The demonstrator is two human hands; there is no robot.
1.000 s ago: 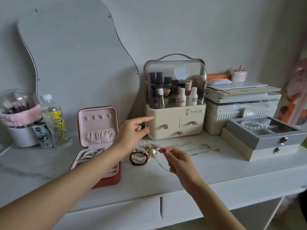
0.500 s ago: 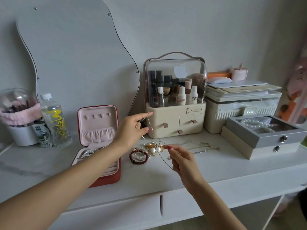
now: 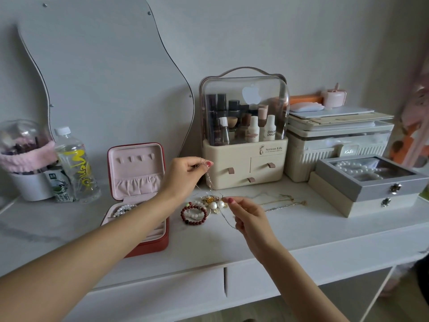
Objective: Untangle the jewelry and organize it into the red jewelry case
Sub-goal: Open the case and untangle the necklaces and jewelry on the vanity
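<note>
Necklace chain (image 3: 210, 182) pinched between both hands

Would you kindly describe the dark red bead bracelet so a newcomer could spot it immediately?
Find the open red jewelry case on the white tabletop. Just to its right lies the dark red bead bracelet, flat beside a tangle of gold and pearl pieces. It alone is a closed ring of maroon beads.

Change over the last second: the left hand (image 3: 185, 175), pinching the thin chain (image 3: 210, 182), has drawn closer to the cream cosmetics organiser (image 3: 243, 163); the right hand (image 3: 249, 219) has edged slightly away from it.
</note>
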